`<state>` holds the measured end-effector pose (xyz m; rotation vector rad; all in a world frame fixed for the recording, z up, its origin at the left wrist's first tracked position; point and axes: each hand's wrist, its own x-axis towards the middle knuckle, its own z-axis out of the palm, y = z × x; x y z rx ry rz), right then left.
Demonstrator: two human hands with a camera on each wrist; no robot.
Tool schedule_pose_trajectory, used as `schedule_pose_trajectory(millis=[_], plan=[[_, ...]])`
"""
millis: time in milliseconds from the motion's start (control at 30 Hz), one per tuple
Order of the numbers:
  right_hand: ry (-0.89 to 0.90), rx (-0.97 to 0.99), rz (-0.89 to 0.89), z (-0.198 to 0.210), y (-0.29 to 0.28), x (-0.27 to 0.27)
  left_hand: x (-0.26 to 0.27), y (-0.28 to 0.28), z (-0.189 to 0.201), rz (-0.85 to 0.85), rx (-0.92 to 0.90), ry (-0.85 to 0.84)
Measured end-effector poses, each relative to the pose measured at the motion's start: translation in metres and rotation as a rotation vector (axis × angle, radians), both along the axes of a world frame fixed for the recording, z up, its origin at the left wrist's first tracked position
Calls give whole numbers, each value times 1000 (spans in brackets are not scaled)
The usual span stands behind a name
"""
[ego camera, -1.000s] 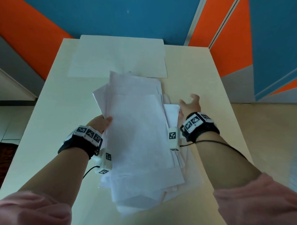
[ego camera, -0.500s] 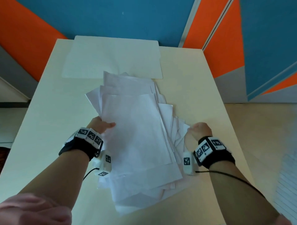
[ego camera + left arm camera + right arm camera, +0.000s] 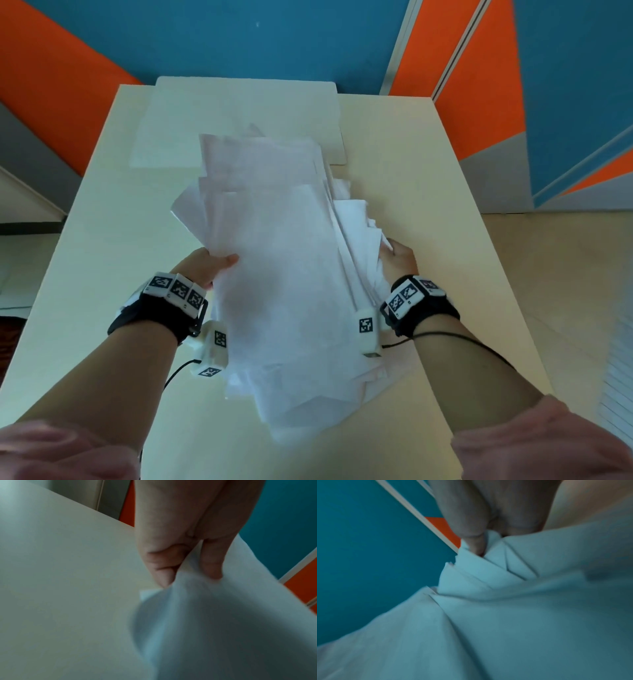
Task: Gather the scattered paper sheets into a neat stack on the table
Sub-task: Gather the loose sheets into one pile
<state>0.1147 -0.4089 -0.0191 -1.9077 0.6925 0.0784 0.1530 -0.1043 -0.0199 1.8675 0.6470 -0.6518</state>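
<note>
A loose, uneven pile of white paper sheets (image 3: 287, 274) is held between both hands above the cream table (image 3: 102, 222). My left hand (image 3: 209, 267) grips the pile's left edge, thumb on top. In the left wrist view the left hand (image 3: 187, 574) pinches the sheets (image 3: 223, 622) between thumb and fingers. My right hand (image 3: 397, 260) grips the fanned right edges of the sheets. The right wrist view shows the right hand (image 3: 481, 545) with thumb and fingers curled into the bunched paper edges (image 3: 488, 574). The sheet corners stick out at different angles.
A large flat white sheet or mat (image 3: 239, 116) lies at the table's far end, partly under the pile's far edge. Orange and blue wall panels (image 3: 274, 37) stand right behind the table. The floor (image 3: 555, 274) drops away past the right edge.
My right hand moved in from the table's right side and took hold of the pile's right edges. The sheets have been pushed closer together and lifted. The left hand kept its grip.
</note>
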Motion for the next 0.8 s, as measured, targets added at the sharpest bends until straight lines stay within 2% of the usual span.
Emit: schedule_pose_trajectory(millis=[67,133,233,333,433,567,633,700,800], plan=[[0,170,48,6,7,5,0,-5,2,48,-40,-35],[-7,226,79,12,13,8,-1,-14,6,41,-24,-53],[-28,202,87,20,11,16,-3,-20,7,11,135,-36],[-55,120,89,24,5,22,-4,-19,7,33,180,-47],[-26,155,83,20,5,22,-5,-16,6,43,215,-52],[129,256,86,23,4,23,-7,-10,4,110,99,-83],[203,299,176,27,2,21,-8,-5,2,146,5,-79],[219,289,229,25,0,22,-10,-2,1,174,-114,-107],[153,290,155,34,-1,23,-9,-3,9,220,-255,-168]])
